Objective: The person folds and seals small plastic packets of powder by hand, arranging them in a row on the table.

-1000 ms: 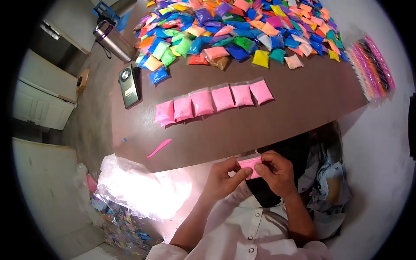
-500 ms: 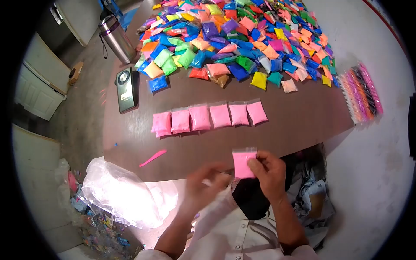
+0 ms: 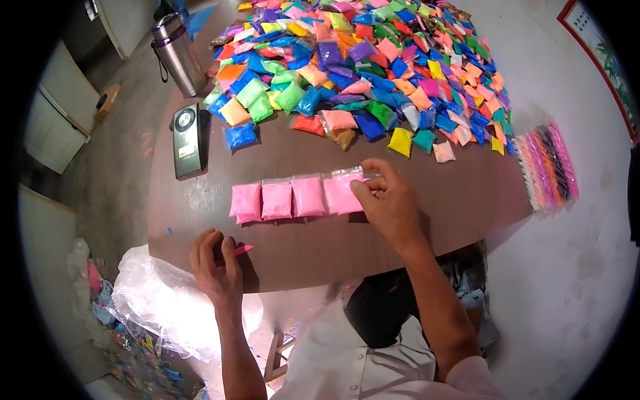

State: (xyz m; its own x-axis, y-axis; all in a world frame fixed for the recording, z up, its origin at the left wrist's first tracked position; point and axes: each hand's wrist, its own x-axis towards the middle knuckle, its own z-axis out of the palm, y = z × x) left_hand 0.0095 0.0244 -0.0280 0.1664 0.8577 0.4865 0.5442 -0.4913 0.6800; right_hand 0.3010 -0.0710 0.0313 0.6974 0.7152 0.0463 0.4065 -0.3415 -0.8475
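My right hand (image 3: 390,203) pinches a flat, clear bag of pink clay-like material (image 3: 345,195) by its right side. That bag is at the right part of a row of similar pink bags (image 3: 308,197) and covers some of them. Over the table's near left part, my left hand (image 3: 217,263) has its fingers curled around a thin pink plastic knife (image 3: 245,250). Only the tip of the knife shows; the rest is hidden beneath the hand.
A large heap of colourful small bags (image 3: 360,67) covers the table's far side. At the left stand a steel flask (image 3: 180,57) and a dark digital scale (image 3: 191,143). Bundled colourful strips (image 3: 550,163) lie at the right edge. A clear plastic sack (image 3: 163,300) sits below the table.
My right hand has carried the pink bag forward from the table's near edge to the row. My left hand has moved left, onto the pink knife. The view has shifted slightly.
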